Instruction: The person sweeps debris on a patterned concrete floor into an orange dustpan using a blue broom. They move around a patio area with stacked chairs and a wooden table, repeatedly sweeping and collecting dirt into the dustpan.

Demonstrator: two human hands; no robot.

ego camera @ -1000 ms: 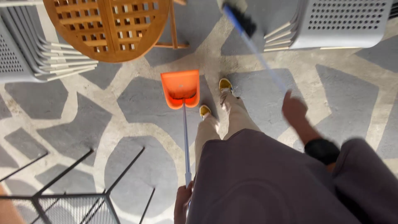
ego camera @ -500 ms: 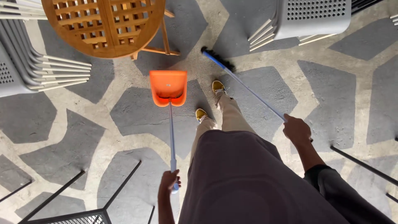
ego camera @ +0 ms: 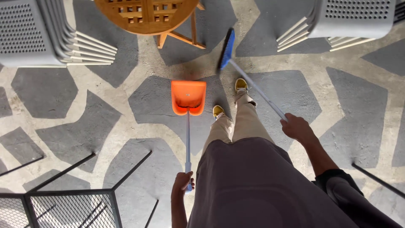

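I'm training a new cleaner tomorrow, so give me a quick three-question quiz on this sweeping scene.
1. True or false: the left hand holds the long handle of the orange dustpan.
2. What does the right hand grip? A) a mop B) the blue broom C) a chair leg
3. Which piece of furniture stands just beyond the dustpan?

Key:
1. True.
2. B.
3. The round wooden table, between stacks of grey chairs.
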